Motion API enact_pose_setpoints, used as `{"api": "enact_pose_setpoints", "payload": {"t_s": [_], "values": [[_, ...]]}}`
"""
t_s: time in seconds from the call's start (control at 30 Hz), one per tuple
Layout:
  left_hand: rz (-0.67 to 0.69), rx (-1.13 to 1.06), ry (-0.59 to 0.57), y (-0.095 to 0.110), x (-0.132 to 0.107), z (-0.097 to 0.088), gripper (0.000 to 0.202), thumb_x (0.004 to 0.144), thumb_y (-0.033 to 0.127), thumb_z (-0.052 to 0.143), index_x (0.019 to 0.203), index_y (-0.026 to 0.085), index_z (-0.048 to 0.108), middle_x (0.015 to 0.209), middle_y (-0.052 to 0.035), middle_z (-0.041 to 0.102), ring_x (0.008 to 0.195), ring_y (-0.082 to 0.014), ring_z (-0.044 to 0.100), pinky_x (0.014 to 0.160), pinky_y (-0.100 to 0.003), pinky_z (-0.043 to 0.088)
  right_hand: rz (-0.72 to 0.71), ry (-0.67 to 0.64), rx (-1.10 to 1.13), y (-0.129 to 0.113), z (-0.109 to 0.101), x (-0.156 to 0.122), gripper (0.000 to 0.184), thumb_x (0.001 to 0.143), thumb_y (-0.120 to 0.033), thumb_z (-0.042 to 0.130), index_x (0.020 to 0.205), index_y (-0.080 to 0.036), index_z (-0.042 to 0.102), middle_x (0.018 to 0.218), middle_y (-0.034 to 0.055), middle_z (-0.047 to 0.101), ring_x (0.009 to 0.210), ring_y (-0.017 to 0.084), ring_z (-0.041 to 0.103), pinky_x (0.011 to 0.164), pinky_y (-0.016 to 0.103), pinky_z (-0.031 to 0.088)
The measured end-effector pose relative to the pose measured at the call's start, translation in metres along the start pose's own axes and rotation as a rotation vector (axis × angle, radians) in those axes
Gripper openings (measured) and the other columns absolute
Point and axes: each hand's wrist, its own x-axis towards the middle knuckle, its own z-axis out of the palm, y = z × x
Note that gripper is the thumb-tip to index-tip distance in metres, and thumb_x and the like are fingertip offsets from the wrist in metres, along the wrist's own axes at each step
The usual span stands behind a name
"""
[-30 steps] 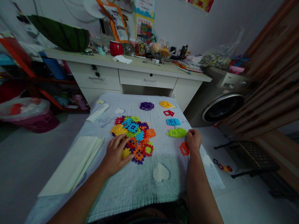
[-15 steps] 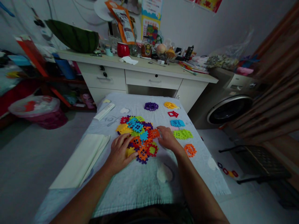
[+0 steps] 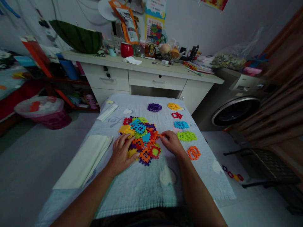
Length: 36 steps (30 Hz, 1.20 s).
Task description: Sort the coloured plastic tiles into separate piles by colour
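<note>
A pile of mixed plastic interlocking pieces (image 3: 140, 126) lies in the middle of the cloth-covered table (image 3: 142, 192). My left hand (image 3: 123, 154) rests on the pile's near left edge, fingers apart, over yellow pieces. At the right edge, my right hand (image 3: 172, 142) pinches an orange interlocking piece (image 3: 160, 136), which is tilted up from the others. Sorted by colour to the right are purple pieces (image 3: 154, 107), yellow pieces (image 3: 174, 106), red pieces (image 3: 176, 115), blue pieces (image 3: 181, 125), green pieces (image 3: 187, 136) and orange pieces (image 3: 193, 153).
On the table's left lie a folded white cloth (image 3: 82, 162) and a long white box (image 3: 107, 113). Behind stands a cluttered desk (image 3: 109, 74) with a cut watermelon (image 3: 78, 37). A washing machine (image 3: 222, 101) and a black-legged stool (image 3: 267, 167) are at the right.
My right hand has closed its fingers on an orange piece at the pile's right edge and lifted its edge. My left hand stays on the pile. The view has shifted slightly.
</note>
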Motion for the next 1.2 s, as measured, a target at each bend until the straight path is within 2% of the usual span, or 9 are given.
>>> {"api": "enact_pose_setpoints", "payload": {"t_s": [0.2,0.3,0.4,0.5,0.6,0.67,0.87,1.0,1.2], "values": [[0.010,0.017,-0.011,0.001,0.001,0.000,0.059,0.083,0.050,0.058,0.134,0.022,0.047,0.139,-0.0144,0.041,0.131,-0.0335,0.038,0.108,-0.054,0.033,-0.007,0.026,0.045,0.000,-0.007,0.001,0.026,0.093,-0.031,0.047,0.081,-0.017,0.066,0.085,0.0082,0.065,0.084,0.018,0.057,0.081,0.031,0.043],[0.009,0.005,-0.011,0.001,0.001,-0.001,0.059,0.083,0.049,0.058,0.134,0.022,0.048,0.139,-0.0146,0.041,0.131,-0.0339,0.038,0.108,-0.054,0.033,0.063,0.020,0.097,0.002,-0.019,-0.004,0.020,0.090,-0.029,0.049,0.085,-0.018,0.066,0.083,0.0050,0.065,0.078,0.017,0.057,0.075,0.028,0.042],[0.001,0.004,-0.026,0.002,0.001,-0.001,0.059,0.083,0.049,0.058,0.134,0.022,0.048,0.140,-0.0143,0.040,0.132,-0.0339,0.037,0.108,-0.054,0.032,0.167,0.078,0.133,0.010,-0.042,-0.016,0.020,0.086,-0.028,0.052,0.098,-0.018,0.064,0.070,-0.0010,0.059,0.065,0.014,0.052,0.063,0.025,0.039],[-0.002,0.002,-0.042,0.002,0.001,-0.002,0.059,0.083,0.049,0.058,0.134,0.022,0.047,0.140,-0.0140,0.040,0.132,-0.0335,0.037,0.109,-0.054,0.032,0.279,0.167,0.120,0.020,-0.071,-0.033,0.019,0.082,-0.031,0.055,0.093,-0.018,0.062,0.063,-0.0035,0.053,0.059,0.013,0.047,0.057,0.024,0.035],[0.004,-0.001,-0.042,0.001,0.001,-0.001,0.058,0.083,0.049,0.058,0.134,0.023,0.046,0.138,-0.0132,0.041,0.131,-0.0331,0.038,0.109,-0.053,0.032,0.368,0.140,0.106,0.031,-0.096,-0.055,0.016,0.080,-0.032,0.055,0.084,-0.018,0.061,0.064,-0.0021,0.055,0.059,0.013,0.049,0.057,0.024,0.036],[0.007,-0.001,-0.046,0.001,0.002,-0.001,0.058,0.082,0.048,0.058,0.134,0.024,0.046,0.138,-0.0128,0.041,0.131,-0.0333,0.038,0.108,-0.054,0.033,0.408,0.101,0.094,0.035,-0.105,-0.069,0.016,0.079,-0.032,0.055,0.082,-0.018,0.062,0.064,-0.0015,0.056,0.058,0.013,0.050,0.056,0.024,0.036],[0.003,-0.006,-0.033,0.001,0.002,0.000,0.059,0.081,0.048,0.058,0.134,0.025,0.047,0.137,-0.0129,0.042,0.129,-0.0343,0.039,0.106,-0.054,0.033,0.431,0.015,0.082,0.034,-0.100,-0.090,0.017,0.078,-0.030,0.053,0.083,-0.017,0.063,0.065,-0.0007,0.058,0.060,0.014,0.052,0.057,0.025,0.038],[-0.004,-0.002,-0.035,0.001,0.002,0.001,0.058,0.082,0.048,0.058,0.134,0.024,0.048,0.138,-0.0131,0.041,0.129,-0.0339,0.039,0.107,-0.053,0.033,0.409,0.008,-0.012,0.029,-0.092,-0.089,0.015,0.078,-0.025,0.050,0.081,-0.018,0.064,0.066,-0.0004,0.059,0.062,0.014,0.052,0.060,0.025,0.038],[-0.003,-0.006,-0.038,0.000,0.000,0.000,0.058,0.083,0.049,0.057,0.133,0.022,0.048,0.139,-0.0137,0.040,0.130,-0.0339,0.038,0.108,-0.053,0.032,0.408,0.015,-0.221,0.030,-0.089,-0.085,0.015,0.077,-0.016,0.051,0.080,-0.017,0.065,0.081,0.0049,0.064,0.075,0.017,0.057,0.070,0.028,0.040]]}}
